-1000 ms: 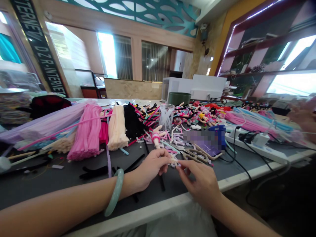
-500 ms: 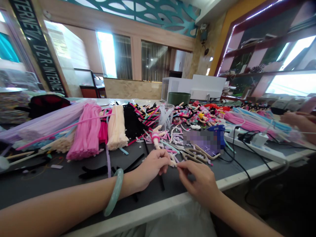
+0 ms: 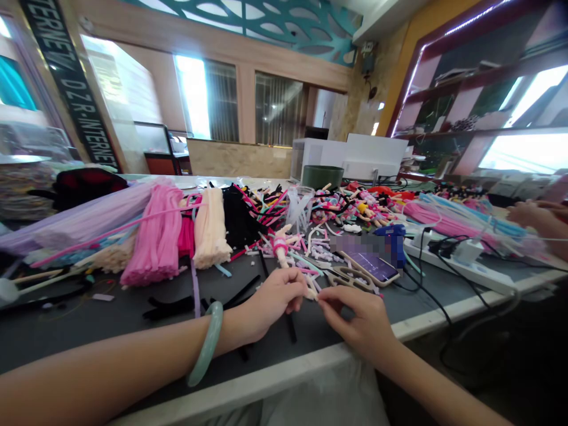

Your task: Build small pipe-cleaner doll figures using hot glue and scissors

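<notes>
My left hand (image 3: 270, 310) is closed around the lower end of a small pale doll (image 3: 280, 248), which has a pink band at its waist and stands up from my fingers. My right hand (image 3: 355, 316) pinches a small pale tip (image 3: 312, 293) at the doll's end, fingertips close to my left fingers. A pale green bangle (image 3: 208, 343) circles my left wrist. Short black pipe cleaners (image 3: 242, 293) lie under my left hand. Whether the pale tip is the doll's foot or a separate piece is hidden by my fingers.
Bundles of pink (image 3: 155, 236) and cream pipe cleaners (image 3: 208, 231) lie at left. Scissors (image 3: 348, 278), a phone (image 3: 368, 263) and a blue glue gun (image 3: 390, 239) sit to the right. Many dolls (image 3: 337, 207) lie behind them. A co-worker's hand (image 3: 530, 216) shows far right.
My hands have barely moved, with the right fingers shifting slightly on the pale tip. The co-worker's hand has moved left and lower since the oldest frame.
</notes>
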